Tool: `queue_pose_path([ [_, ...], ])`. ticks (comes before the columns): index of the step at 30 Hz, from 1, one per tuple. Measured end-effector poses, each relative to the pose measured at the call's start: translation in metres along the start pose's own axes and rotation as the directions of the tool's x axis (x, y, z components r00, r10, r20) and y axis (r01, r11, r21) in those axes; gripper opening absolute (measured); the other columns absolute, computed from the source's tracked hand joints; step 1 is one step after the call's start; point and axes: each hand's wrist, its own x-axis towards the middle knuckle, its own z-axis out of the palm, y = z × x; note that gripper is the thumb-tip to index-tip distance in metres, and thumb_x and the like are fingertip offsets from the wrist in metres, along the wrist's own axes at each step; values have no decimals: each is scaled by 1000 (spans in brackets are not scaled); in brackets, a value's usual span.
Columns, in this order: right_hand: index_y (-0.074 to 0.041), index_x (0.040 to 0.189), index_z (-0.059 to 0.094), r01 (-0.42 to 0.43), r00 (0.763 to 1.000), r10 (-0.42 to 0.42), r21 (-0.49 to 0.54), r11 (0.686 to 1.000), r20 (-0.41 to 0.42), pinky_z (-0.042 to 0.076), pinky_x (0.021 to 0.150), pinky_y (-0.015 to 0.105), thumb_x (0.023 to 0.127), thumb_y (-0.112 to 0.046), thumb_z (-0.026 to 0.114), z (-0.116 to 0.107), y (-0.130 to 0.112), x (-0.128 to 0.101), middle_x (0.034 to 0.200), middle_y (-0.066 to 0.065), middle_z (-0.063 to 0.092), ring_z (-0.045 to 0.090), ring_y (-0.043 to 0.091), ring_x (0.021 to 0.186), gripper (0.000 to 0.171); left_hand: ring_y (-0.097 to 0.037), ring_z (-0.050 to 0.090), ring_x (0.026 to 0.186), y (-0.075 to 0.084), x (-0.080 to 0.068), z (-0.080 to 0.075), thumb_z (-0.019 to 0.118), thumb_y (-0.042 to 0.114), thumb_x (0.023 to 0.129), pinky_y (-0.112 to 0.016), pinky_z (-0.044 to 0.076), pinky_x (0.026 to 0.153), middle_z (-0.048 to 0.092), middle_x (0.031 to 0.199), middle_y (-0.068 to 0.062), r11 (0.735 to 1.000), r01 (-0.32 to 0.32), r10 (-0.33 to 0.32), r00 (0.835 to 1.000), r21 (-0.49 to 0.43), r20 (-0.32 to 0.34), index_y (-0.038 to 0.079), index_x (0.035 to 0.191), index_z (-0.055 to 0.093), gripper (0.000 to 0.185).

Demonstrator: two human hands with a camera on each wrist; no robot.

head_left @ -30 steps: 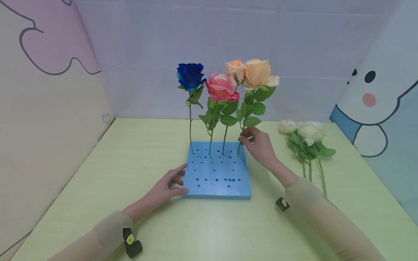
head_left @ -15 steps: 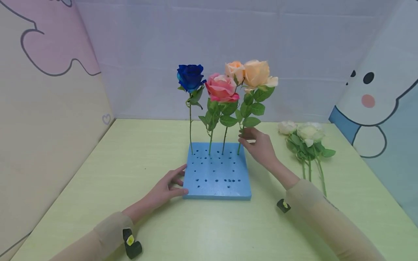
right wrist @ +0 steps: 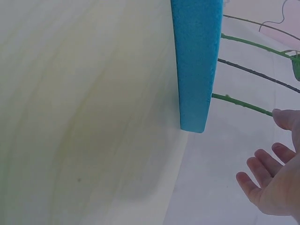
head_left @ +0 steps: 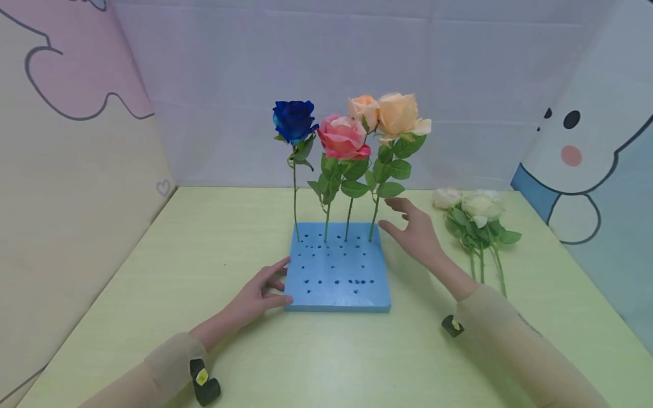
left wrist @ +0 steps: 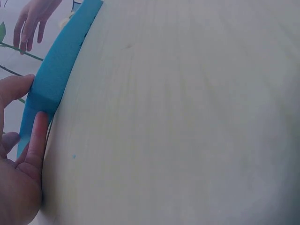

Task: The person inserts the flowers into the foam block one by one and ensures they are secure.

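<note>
The left hand point(head_left: 253, 298) lies flat on the pale green surface point(head_left: 153, 272) with straight fingers pressed against the near left corner of the blue foam block point(head_left: 338, 272), its grip released, bracing rather than grasping; the left wrist view shows a thumb on the top edge and a finger along the side. The block sits mid-surface, peppered with holes, and looks light and crumbly, likely to slide or dent if pushed hard, so flat pressure at an edge suits it better than a pinch. Along its far edge stand four artificial roses, from left to right: the blue rose point(head_left: 293, 120), the pink rose point(head_left: 342, 137), a small peach rose point(head_left: 363, 107) and the large peach rose point(head_left: 399, 115). Their stems are thin and probably wiry, the heads soft cloth, so the sensible hold is low on the bare stem, never the bloom. The right hand point(head_left: 415, 232) hovers just beside the large peach rose's stem point(head_left: 374, 220), fingers spread and relaxed, holding nothing and apart from it. Nearer the far right corner, the white roses point(head_left: 476, 212) lie flat on the surface.
</note>
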Motion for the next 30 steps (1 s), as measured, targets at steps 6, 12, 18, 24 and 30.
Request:
queue_pose_path([
  [6, -6, 140, 51, -9, 1000, 9, -3, 1000, -21, 44, 107, 56, 92, -23, 70, -9, 6, -5, 142, 15, 56, 53, 37, 130, 54, -23, 54, 115, 0, 0, 0, 77, 25, 86, -14, 52, 86, 44, 148, -12, 1000, 9, -9, 1000, 2, -4, 27, 156, 29, 84],
  [12, -3, 140, 50, -32, 999, 31, -9, 999, -39, 43, 108, 56, 93, -21, 69, -19, 17, -11, 143, 18, 54, 51, 40, 131, 54, -23, 54, 115, -1, 0, 1, 77, 26, 86, -14, 52, 86, 44, 148, -11, 1000, 9, -9, 1000, 5, -6, 28, 156, 29, 85],
  [18, -2, 139, 52, -44, 996, 40, -45, 998, -78, 45, 105, 57, 93, -19, 69, -33, 24, -21, 141, 21, 56, 53, 41, 128, 52, -23, 54, 114, -1, 0, 1, 77, 26, 86, -15, 53, 86, 43, 150, -11, 1000, 6, -6, 1000, 4, -4, 27, 156, 29, 85],
  [24, -1, 138, 52, -61, 994, 56, -57, 996, -96, 46, 104, 56, 92, -18, 70, -46, 36, -30, 140, 21, 56, 54, 41, 128, 52, -24, 54, 114, 0, -1, 1, 77, 25, 86, -16, 53, 85, 38, 156, -9, 1000, 2, -2, 1000, -6, -2, 26, 156, 29, 85],
  [30, -1, 137, 52, -104, 989, 94, -77, 992, -117, 48, 100, 53, 92, -21, 70, -64, 45, -40, 138, 20, 58, 56, 39, 126, 52, -24, 54, 113, 0, 0, 1, 77, 24, 86, -17, 54, 84, 34, 158, -6, 1000, 1, -1, 1000, -3, 0, 26, 156, 29, 85],
])
